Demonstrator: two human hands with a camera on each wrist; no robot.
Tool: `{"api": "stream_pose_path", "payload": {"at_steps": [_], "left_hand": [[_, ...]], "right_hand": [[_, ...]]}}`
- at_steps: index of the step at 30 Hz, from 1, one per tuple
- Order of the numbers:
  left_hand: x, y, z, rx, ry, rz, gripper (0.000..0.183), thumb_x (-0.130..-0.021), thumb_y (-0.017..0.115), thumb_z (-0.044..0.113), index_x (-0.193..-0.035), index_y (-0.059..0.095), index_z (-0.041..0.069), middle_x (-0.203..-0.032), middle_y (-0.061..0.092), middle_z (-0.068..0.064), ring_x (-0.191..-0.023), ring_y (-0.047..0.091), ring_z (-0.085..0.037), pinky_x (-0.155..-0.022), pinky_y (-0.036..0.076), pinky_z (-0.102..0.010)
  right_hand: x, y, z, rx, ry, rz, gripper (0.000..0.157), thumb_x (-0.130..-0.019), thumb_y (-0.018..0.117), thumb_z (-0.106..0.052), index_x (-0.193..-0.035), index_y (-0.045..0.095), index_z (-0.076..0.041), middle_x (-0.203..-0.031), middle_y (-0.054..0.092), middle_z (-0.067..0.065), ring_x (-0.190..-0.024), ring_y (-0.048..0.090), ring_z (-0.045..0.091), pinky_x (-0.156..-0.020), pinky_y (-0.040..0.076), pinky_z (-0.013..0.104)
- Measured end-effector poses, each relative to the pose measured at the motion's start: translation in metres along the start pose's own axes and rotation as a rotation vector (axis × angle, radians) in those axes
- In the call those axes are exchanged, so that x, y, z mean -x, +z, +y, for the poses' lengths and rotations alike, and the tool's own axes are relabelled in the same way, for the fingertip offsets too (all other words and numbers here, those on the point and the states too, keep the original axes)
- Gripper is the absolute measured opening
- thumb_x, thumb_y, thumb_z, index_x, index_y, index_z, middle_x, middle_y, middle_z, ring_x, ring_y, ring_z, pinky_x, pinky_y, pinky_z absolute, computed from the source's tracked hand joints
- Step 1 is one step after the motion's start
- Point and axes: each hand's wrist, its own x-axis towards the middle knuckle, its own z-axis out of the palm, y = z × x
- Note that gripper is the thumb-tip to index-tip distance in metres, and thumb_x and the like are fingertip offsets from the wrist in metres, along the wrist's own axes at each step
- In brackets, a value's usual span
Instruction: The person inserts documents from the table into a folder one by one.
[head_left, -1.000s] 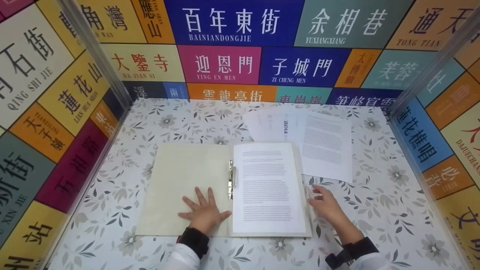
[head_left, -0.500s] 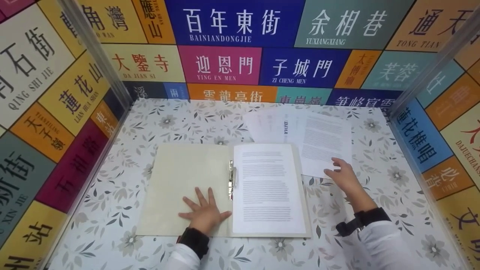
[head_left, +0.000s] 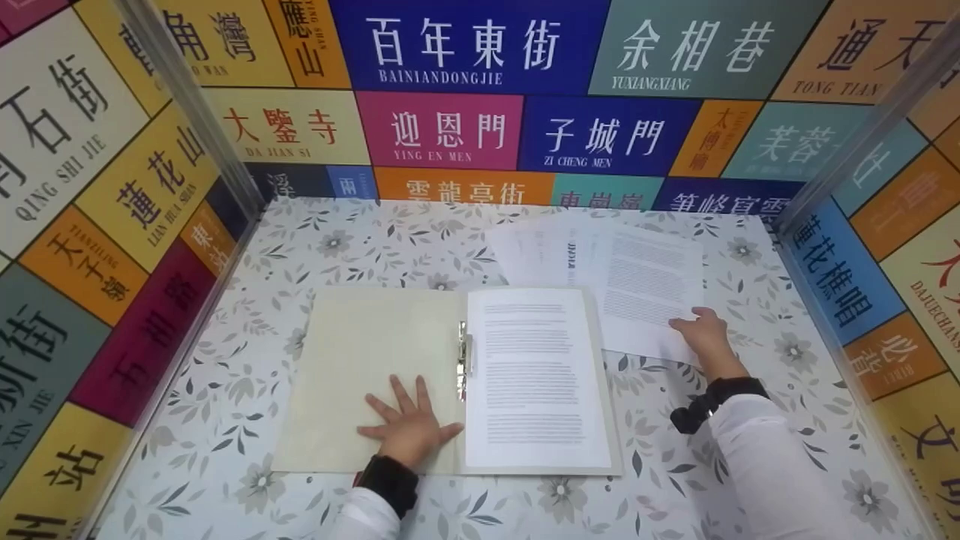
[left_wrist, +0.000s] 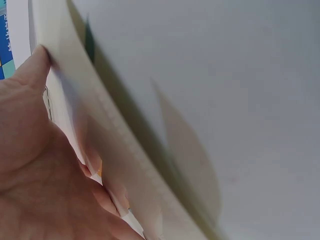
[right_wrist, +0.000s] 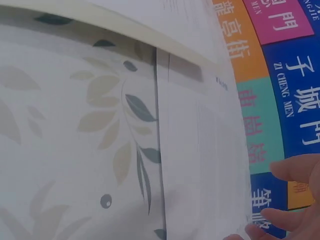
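Observation:
An opened cream file folder (head_left: 360, 337) lies in the middle of the head view, with a metal clip (head_left: 462, 360) along its spine. A printed sheet (head_left: 532, 375) rests on its right side. My left hand (head_left: 411, 431) presses on the bare left cover, fingers spread and thumb towards the spine. Several loose printed papers (head_left: 649, 300) lie fanned behind and right of the folder, partly under it. My right hand (head_left: 709, 337) is over their near right corner, thumb and fingers apart. In the right wrist view, its fingers (right_wrist: 295, 167) show beside the papers' edge.
The tabletop (head_left: 247, 390) has a grey floral pattern. Panels with coloured street-name signs (head_left: 465, 45) wall it in at the back and both sides. Black straps (head_left: 394, 484) with cameras are on both wrists.
My right hand has moved from the folder's right edge, away and to the right, to the corner of the loose papers. The left hand and the folder have stayed in place.

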Motion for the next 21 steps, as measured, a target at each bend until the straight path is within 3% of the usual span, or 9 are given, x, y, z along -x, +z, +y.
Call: {"api": "stream_pose_path", "payload": {"at_steps": [6,10,14,21], "left_hand": [[-0.001,0.002,0.000,0.007,-0.004,-0.003,0.112,-0.075,0.059,0.074,-0.157,0.010,0.016,-0.159,-0.008,-0.027,-0.134,-0.006,-0.067,-0.093,0.013,-0.087],[-0.001,0.001,0.000,0.007,-0.003,0.000,0.112,-0.075,0.059,0.074,-0.157,0.011,0.016,-0.159,-0.008,-0.028,-0.134,-0.006,-0.068,-0.092,0.013,-0.087],[-0.001,0.000,0.000,0.006,-0.005,0.003,0.112,-0.075,0.059,0.075,-0.157,0.011,0.016,-0.159,-0.007,-0.028,-0.134,-0.005,-0.068,-0.093,0.013,-0.087],[0.000,0.001,0.000,-0.001,0.002,0.009,0.112,-0.075,0.058,0.076,-0.157,0.012,0.015,-0.159,-0.006,-0.028,-0.134,-0.004,-0.068,-0.092,0.015,-0.087]], "right_hand": [[-0.015,0.000,0.018,0.069,0.083,0.004,0.076,-0.096,0.046,-0.029,-0.150,0.009,0.011,-0.153,0.002,0.038,-0.143,0.010,0.050,-0.119,0.014,0.057],[-0.015,0.001,0.027,0.144,0.084,-0.004,0.074,-0.095,0.046,-0.031,-0.146,0.017,0.014,-0.148,0.014,0.042,-0.137,0.020,0.054,-0.114,0.021,0.061],[-0.016,0.010,0.029,0.216,0.056,0.064,0.069,-0.092,0.050,-0.030,-0.136,0.032,0.020,-0.134,0.031,0.044,-0.125,0.031,0.055,-0.105,0.031,0.061],[-0.018,0.033,0.030,0.302,0.039,0.198,0.063,-0.090,0.052,-0.026,-0.127,0.039,0.024,-0.128,0.034,0.044,-0.121,0.032,0.053,-0.096,0.040,0.059]]}}
